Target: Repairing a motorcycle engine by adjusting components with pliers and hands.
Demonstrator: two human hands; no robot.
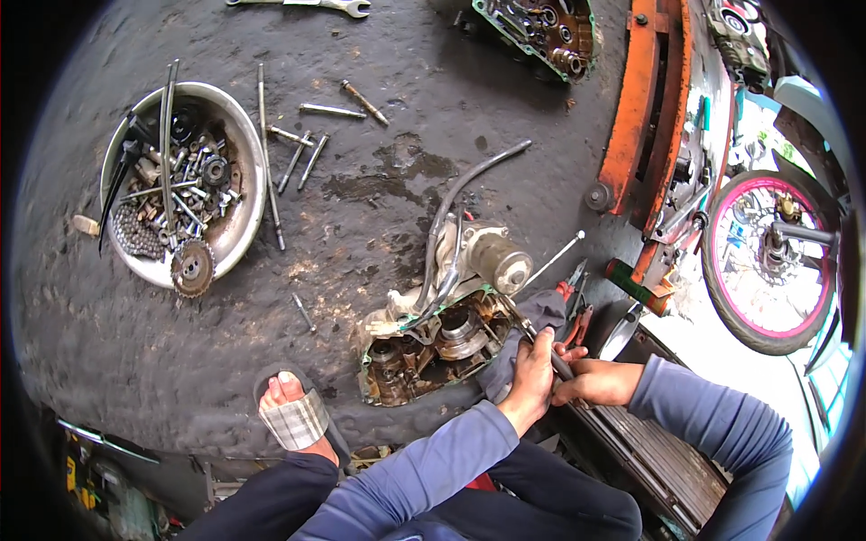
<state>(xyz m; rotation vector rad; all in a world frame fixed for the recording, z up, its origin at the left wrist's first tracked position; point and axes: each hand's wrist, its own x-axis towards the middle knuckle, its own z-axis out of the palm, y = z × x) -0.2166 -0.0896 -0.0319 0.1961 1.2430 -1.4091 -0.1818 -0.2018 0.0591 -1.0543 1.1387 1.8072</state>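
Observation:
My left hand [532, 379] is closed around a metal tool with a dark handle [560, 364], angled toward the right edge of an opened engine case [410, 370]. My right hand [600, 382] grips the same tool just to the right, fingers curled. A cylindrical housing [501, 266] with a grey hose [446, 207] tops the case. A grey cloth [546, 308] lies beside it, with red-handled pliers [577, 311] to the right. The far end of the tool is too small to make out.
A metal bowl [253, 207] of bolts, chain and sprocket sits left, near loose bolts [332, 110]. Another engine case [532, 36] and a wrench [298, 3] lie at the top. An orange steel frame [622, 126] and motorcycle wheel [771, 338] are right. My sandalled foot [298, 419] rests lower left.

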